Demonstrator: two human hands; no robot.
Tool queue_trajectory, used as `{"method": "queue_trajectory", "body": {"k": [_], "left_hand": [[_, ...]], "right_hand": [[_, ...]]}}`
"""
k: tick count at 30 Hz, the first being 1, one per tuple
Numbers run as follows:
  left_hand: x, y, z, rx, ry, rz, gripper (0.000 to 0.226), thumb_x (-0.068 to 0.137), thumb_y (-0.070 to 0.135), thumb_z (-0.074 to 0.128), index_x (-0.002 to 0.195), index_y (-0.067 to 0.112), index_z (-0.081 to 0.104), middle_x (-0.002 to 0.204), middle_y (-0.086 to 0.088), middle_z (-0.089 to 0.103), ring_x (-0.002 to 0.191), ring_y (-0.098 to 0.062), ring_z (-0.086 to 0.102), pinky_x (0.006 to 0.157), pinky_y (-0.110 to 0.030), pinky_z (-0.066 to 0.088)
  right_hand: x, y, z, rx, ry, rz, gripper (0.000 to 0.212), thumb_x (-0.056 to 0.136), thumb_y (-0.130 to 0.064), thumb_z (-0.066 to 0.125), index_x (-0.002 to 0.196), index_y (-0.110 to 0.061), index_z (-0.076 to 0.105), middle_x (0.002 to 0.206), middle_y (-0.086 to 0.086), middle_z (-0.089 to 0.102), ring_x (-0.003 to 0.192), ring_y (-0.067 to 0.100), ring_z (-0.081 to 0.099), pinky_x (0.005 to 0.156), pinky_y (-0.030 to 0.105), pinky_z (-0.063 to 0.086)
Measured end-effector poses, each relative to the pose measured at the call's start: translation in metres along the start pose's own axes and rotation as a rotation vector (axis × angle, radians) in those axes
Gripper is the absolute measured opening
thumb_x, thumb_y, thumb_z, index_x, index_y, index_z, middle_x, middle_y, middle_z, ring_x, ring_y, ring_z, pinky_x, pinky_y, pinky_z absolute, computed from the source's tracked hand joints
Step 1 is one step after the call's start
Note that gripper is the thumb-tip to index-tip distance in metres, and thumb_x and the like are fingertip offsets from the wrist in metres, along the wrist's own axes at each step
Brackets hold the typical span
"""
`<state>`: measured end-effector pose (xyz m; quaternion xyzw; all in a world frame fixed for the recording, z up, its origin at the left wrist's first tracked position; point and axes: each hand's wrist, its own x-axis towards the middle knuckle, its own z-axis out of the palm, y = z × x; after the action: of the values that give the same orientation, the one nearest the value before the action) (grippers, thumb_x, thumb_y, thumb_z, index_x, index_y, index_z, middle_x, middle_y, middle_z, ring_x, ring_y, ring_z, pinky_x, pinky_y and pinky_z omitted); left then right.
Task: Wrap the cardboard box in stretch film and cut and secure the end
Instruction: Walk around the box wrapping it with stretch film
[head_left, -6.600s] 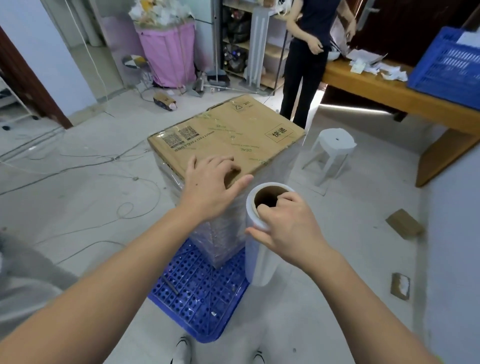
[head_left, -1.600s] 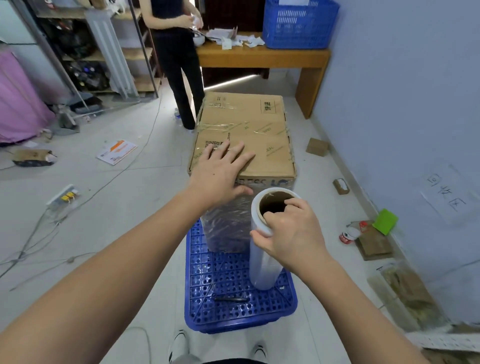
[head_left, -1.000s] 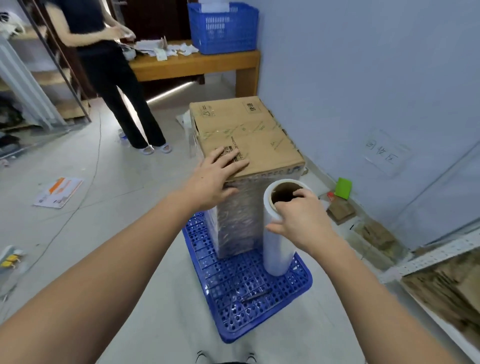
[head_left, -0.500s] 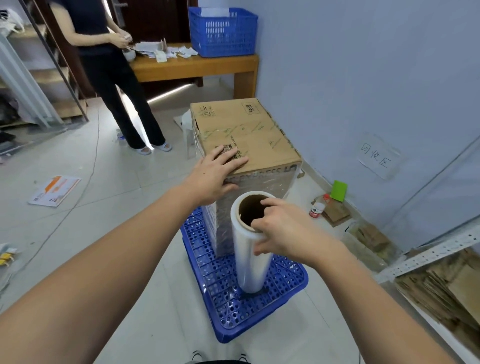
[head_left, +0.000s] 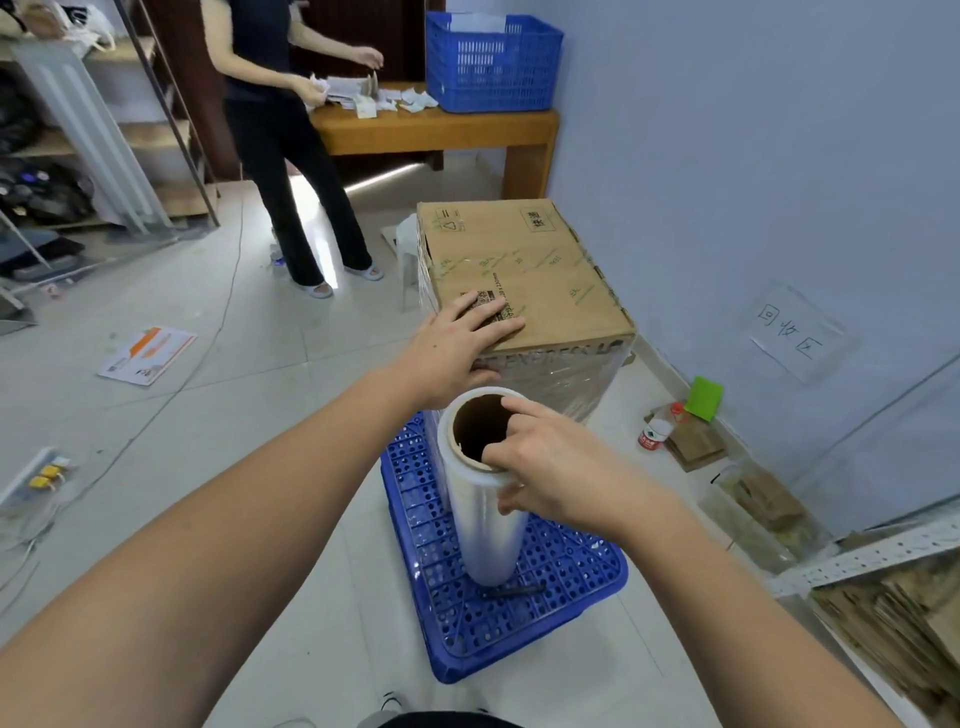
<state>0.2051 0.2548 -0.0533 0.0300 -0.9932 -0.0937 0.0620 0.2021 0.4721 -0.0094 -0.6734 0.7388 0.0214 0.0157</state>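
A tall cardboard box (head_left: 530, 275) stands on a blue perforated plastic pallet (head_left: 550, 587), its sides covered in shiny stretch film. My left hand (head_left: 457, 343) lies flat with spread fingers on the box's near top corner. My right hand (head_left: 550, 467) grips the top rim of an upright stretch film roll (head_left: 483, 499), fingers hooked into its cardboard core and thumb on the outside. The roll hangs just in front of the box's near face, above the pallet. A dark slim tool (head_left: 514, 590) lies on the pallet by the roll's lower end.
A person (head_left: 291, 135) stands at a wooden table (head_left: 441, 132) holding a blue crate (head_left: 491, 62). The blue wall (head_left: 753, 156) runs close on the right, with a bottle (head_left: 655, 432), green item (head_left: 704, 397) and cardboard scraps at its foot. Shelving, cables and a leaflet (head_left: 148, 356) lie left.
I have walked round the box, so the wall now lies on the right. The roll has swung from the box's right corner to its near face. My left hand stays on the top.
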Motion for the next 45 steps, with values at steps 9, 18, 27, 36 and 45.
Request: {"method": "queue_trajectory", "body": {"k": [9, 18, 27, 36, 45], "left_hand": [[0.002, -0.003, -0.002, 0.052, -0.027, 0.036, 0.081, 0.095, 0.062, 0.054, 0.161, 0.045, 0.010, 0.172, 0.006, 0.008, 0.158, -0.026, 0.000, 0.123, -0.066, 0.001], [0.025, -0.058, -0.028, 0.118, -0.176, 0.479, 0.112, 0.077, 0.082, 0.062, 0.163, 0.041, 0.003, 0.172, 0.005, -0.002, 0.158, -0.017, -0.003, 0.127, -0.038, -0.004], [0.062, -0.067, -0.022, 0.247, -0.088, 0.737, 0.111, 0.077, 0.087, 0.050, 0.164, 0.035, 0.003, 0.172, -0.006, 0.003, 0.159, -0.026, 0.005, 0.126, -0.039, 0.000], [0.054, -0.038, -0.013, 0.269, -0.043, 0.712, 0.091, 0.095, 0.064, 0.053, 0.163, 0.032, 0.000, 0.172, -0.011, 0.005, 0.158, -0.030, 0.008, 0.128, -0.047, 0.007], [0.047, -0.039, -0.013, 0.193, -0.039, 0.678, 0.081, 0.101, 0.050, 0.051, 0.163, 0.034, 0.002, 0.172, -0.009, 0.005, 0.158, -0.028, 0.007, 0.128, -0.043, 0.008]], "right_hand": [[0.006, -0.030, 0.003, -0.068, -0.034, 0.470, 0.063, 0.079, -0.075, 0.058, 0.102, -0.017, 0.050, 0.077, -0.001, 0.064, 0.079, 0.022, 0.061, 0.105, 0.037, 0.038], [0.029, -0.041, 0.004, 0.018, 0.040, 0.947, 0.074, 0.077, -0.091, 0.031, 0.082, -0.020, 0.052, 0.062, -0.002, 0.054, 0.070, 0.021, 0.056, 0.071, 0.033, 0.032], [0.065, -0.060, 0.012, -0.076, 0.156, 0.956, 0.063, 0.071, -0.061, 0.075, 0.054, -0.024, 0.028, 0.041, -0.008, 0.029, 0.053, 0.025, 0.052, 0.061, 0.032, 0.046], [0.075, -0.092, -0.009, -0.036, -0.041, 0.793, 0.037, 0.066, -0.052, 0.082, 0.064, -0.023, 0.060, 0.052, -0.003, 0.057, 0.060, 0.019, 0.061, 0.103, 0.037, 0.050], [0.100, -0.101, -0.003, -0.051, -0.047, 0.793, 0.020, 0.083, -0.019, 0.062, 0.086, -0.023, 0.043, 0.068, -0.005, 0.060, 0.069, 0.021, 0.054, 0.121, 0.032, 0.006]]}}
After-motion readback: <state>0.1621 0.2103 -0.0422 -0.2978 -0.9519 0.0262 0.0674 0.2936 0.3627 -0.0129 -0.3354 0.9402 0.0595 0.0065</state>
